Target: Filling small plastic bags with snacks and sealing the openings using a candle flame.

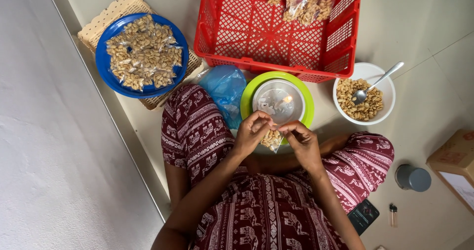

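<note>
1. Left hand [252, 130] pinches the top edge of a small clear bag of peanuts [271, 139]; grip narrow, fingertips closed on the plastic.
2. Right hand [302, 140] pinches the same top edge from the other side, same narrow grip. The bag hangs between both hands, above the person's lap.
3. Just beyond the hands: a green plate [306, 106] on the floor with a shallow metal dish [276, 99] on it; a small flame [287, 100] burns in the dish.
4. Left of the plate, touching the knee: crumpled blue plastic bag [224, 89].
5. Right of the plate: white bowl [387, 106] of loose peanuts, metal spoon [377, 82] resting in it.
6. Farther out, a red crate [256, 32] holds a few filled peanut bags [306, 7] in its far corner.
7. Far left: blue plate [106, 72] piled with filled bags, sitting on a cream tray [121, 5].
8. Right side on the floor: grey cup [414, 178], cardboard box [454, 161], lighter [393, 214], phone [364, 215] near the thigh.
</note>
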